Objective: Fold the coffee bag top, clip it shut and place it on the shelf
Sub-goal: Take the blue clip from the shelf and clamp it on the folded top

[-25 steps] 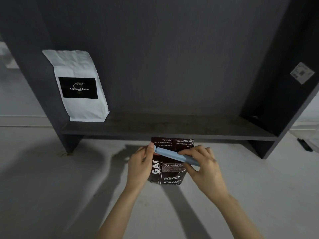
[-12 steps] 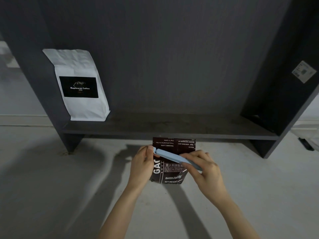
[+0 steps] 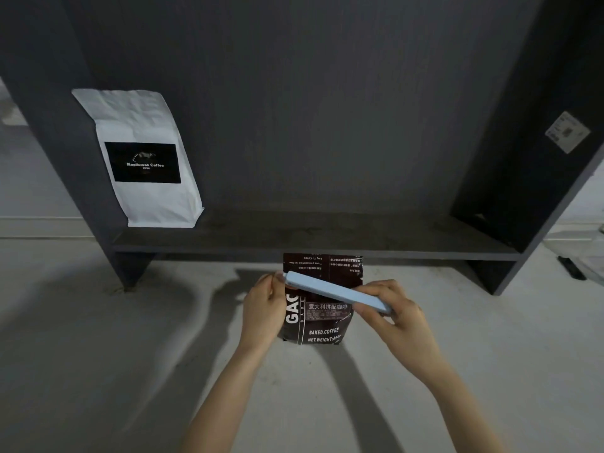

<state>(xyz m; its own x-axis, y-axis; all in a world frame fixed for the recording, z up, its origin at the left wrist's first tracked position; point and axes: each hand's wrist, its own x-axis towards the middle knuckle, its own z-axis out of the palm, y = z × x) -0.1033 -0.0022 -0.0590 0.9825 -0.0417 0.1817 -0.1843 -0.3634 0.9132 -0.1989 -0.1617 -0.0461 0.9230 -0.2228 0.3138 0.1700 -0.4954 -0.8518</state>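
Observation:
A dark brown coffee bag (image 3: pixel 322 325) with white lettering stands on the pale floor just in front of the shelf. Its top is folded over, showing upside-down print. A long light blue clip (image 3: pixel 330 291) lies slanted across the fold. My left hand (image 3: pixel 264 305) grips the bag's left edge at the clip's left end. My right hand (image 3: pixel 397 313) pinches the clip's right end, past the bag's right edge. The dark grey shelf board (image 3: pixel 327 238) runs wide just behind the bag.
A white coffee bag (image 3: pixel 145 158) with a black label leans at the shelf's left end. Dark side panels rise on both sides; the right one (image 3: pixel 529 178) carries a small white sticker (image 3: pixel 567 132). Bare board stretches right of the white bag.
The clip's right end has dropped lower, so it lies more slanted across the fold. My right hand moved slightly right along with it. The bag and left hand stayed put.

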